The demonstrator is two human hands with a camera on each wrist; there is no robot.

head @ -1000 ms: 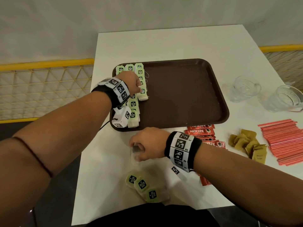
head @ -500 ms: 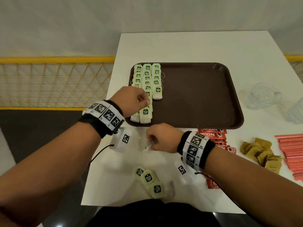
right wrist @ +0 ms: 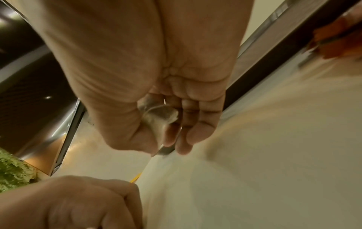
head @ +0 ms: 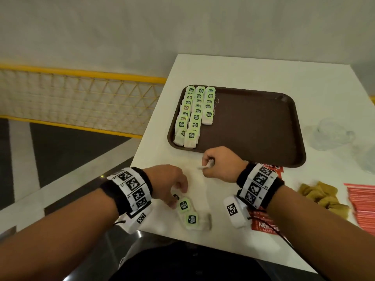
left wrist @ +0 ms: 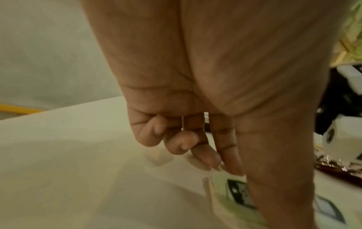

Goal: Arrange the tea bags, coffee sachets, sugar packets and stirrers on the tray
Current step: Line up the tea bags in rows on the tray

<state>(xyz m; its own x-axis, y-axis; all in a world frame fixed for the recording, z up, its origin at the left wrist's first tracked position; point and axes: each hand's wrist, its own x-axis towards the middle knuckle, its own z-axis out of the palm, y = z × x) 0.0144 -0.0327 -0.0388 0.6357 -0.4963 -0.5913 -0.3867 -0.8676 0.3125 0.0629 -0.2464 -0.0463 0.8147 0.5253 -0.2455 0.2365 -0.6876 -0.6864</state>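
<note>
A brown tray (head: 253, 122) carries three columns of green-tagged tea bags (head: 195, 112) along its left side. In front of the tray's near edge my right hand (head: 211, 163) pinches a tea bag (right wrist: 158, 114) between thumb and fingers; its white corner (head: 207, 165) sticks out to the left. My left hand (head: 176, 191) reaches down at the table's front edge. Its fingertips (left wrist: 233, 168) touch the top of a small pile of loose tea bags (head: 191, 219), which lies flat on the table.
Red coffee sachets (head: 263, 224) lie under my right wrist. Brown sugar packets (head: 320, 193) and red stirrers (head: 363, 201) lie to the right, with clear glasses (head: 332, 136) behind them. The table's left edge runs close by a yellow railing (head: 81, 76).
My left hand has come off the tray's tea bag rows and dropped to the loose pile near the front edge. The right hand has carried its tea bag toward the tray.
</note>
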